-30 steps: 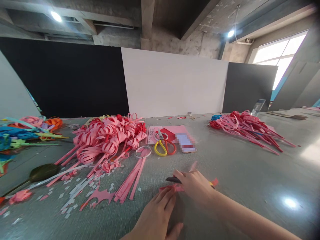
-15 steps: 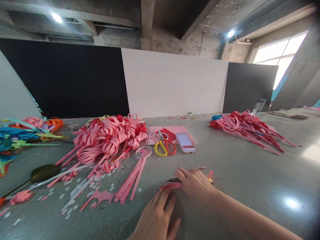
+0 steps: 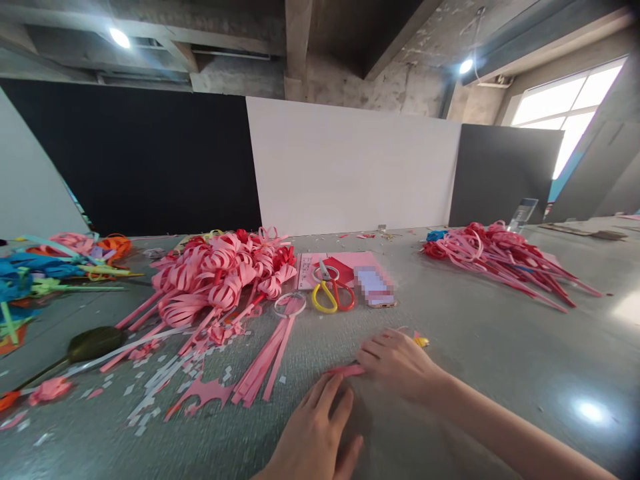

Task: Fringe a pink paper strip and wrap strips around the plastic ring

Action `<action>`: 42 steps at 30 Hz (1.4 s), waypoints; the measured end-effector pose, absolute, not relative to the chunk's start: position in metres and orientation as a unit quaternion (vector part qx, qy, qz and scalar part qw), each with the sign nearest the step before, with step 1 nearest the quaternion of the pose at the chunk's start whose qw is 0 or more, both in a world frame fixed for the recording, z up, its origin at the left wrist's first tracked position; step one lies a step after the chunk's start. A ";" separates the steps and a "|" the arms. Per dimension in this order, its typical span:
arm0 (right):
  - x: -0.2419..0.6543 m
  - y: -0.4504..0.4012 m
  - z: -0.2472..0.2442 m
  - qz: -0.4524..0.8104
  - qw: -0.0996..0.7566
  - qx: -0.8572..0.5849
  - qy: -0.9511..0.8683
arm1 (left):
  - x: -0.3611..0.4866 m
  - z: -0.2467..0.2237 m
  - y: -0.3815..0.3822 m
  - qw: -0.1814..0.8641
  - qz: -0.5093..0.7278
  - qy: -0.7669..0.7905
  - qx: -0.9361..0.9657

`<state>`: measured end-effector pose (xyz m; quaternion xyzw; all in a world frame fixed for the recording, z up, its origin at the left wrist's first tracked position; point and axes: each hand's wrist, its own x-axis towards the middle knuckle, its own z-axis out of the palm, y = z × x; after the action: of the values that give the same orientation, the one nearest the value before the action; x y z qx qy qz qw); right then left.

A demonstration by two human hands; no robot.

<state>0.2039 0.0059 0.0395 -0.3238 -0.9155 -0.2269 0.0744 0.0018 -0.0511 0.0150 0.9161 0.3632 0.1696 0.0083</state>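
Note:
My left hand (image 3: 315, 427) lies low on the grey table with its fingers apart, its fingertips at a pink paper strip (image 3: 346, 370). At the strip's other end is my right hand (image 3: 397, 363), palm down, with its fingers together and bent toward the table. Beyond its far side shows a small yellow piece (image 3: 421, 341); whatever lies beneath the palm is hidden. Farther back rest scissors (image 3: 331, 293) with one yellow and one red handle, on pink and red paper sheets (image 3: 363, 259). A phone (image 3: 375, 287) lies beside them.
A roll of white tape (image 3: 290, 305) sits on pink strips (image 3: 265, 360). A heap of curled pink paper flowers (image 3: 220, 273) and white scraps fill the left. More pink and red strips (image 3: 500, 257) lie back right. Blue and orange paper pieces (image 3: 40, 267) are far left.
My right hand has shifted slightly, and the dark pointed tip that stuck out left of it is out of sight. My left hand stays nearly still. The view has shifted slightly.

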 end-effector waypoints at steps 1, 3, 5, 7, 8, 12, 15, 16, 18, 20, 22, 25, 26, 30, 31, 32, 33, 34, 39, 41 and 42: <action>0.203 0.005 0.039 -0.229 0.071 -0.322 -0.916 | 0.002 0.015 -0.051 0.010 0.168 0.364 0.916; 0.202 0.005 0.037 -0.237 0.065 -0.320 -0.915 | 0.003 0.015 -0.051 0.012 0.163 0.367 0.916; 0.202 0.005 0.034 -0.248 0.062 -0.322 -0.912 | 0.003 0.016 -0.052 0.014 0.155 0.372 0.915; 0.201 0.006 0.031 -0.258 0.060 -0.324 -0.908 | 0.004 0.017 -0.052 0.016 0.146 0.377 0.914; 0.201 0.006 0.030 -0.262 0.059 -0.324 -0.907 | 0.004 0.017 -0.052 0.016 0.143 0.379 0.914; 0.201 0.006 0.026 -0.263 0.055 -0.325 -0.907 | 0.004 0.014 -0.051 0.007 0.140 0.377 0.915; 0.200 0.005 0.026 -0.260 0.053 -0.330 -0.906 | 0.003 0.012 -0.051 0.002 0.156 0.372 0.915; 0.200 0.005 0.026 -0.259 0.054 -0.332 -0.906 | 0.003 0.011 -0.051 0.002 0.163 0.370 0.915; 0.200 0.004 0.026 -0.254 0.055 -0.332 -0.907 | 0.003 0.010 -0.051 0.002 0.172 0.369 0.913; 0.200 0.004 0.025 -0.253 0.053 -0.328 -0.909 | 0.003 0.010 -0.051 0.001 0.172 0.369 0.914; 0.200 0.004 0.026 -0.257 0.046 -0.325 -0.909 | 0.003 0.011 -0.051 -0.001 0.170 0.368 0.914; 0.199 0.004 0.028 -0.256 0.035 -0.324 -0.910 | 0.003 0.011 -0.050 0.000 0.178 0.365 0.914; 0.199 0.004 0.029 -0.253 0.033 -0.324 -0.911 | 0.003 0.011 -0.050 0.001 0.180 0.365 0.913; 0.198 0.005 0.031 -0.244 0.028 -0.321 -0.915 | 0.003 0.010 -0.051 0.000 0.168 0.372 0.913; 0.198 0.005 0.031 -0.244 0.027 -0.320 -0.915 | 0.003 0.010 -0.051 0.000 0.166 0.373 0.913; 0.198 0.005 0.030 -0.245 0.027 -0.318 -0.915 | 0.003 0.010 -0.051 -0.002 0.164 0.373 0.913; 0.199 0.006 0.030 -0.246 0.028 -0.318 -0.915 | 0.003 0.011 -0.051 -0.004 0.163 0.372 0.914; 0.199 0.006 0.030 -0.247 0.030 -0.317 -0.915 | 0.003 0.011 -0.051 -0.006 0.162 0.372 0.914; 0.202 0.006 0.030 -0.258 0.036 -0.318 -0.912 | 0.003 0.011 -0.051 -0.008 0.175 0.370 0.912; 0.203 0.006 0.030 -0.256 0.041 -0.320 -0.911 | 0.003 0.010 -0.051 -0.010 0.178 0.370 0.912; 0.203 0.007 0.030 -0.254 0.042 -0.320 -0.912 | 0.002 0.010 -0.051 -0.011 0.178 0.370 0.912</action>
<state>0.2030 0.0066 0.0295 -0.3202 -0.9116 -0.2541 0.0425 0.0023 -0.0507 0.0097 0.9118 0.3700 0.1776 -0.0113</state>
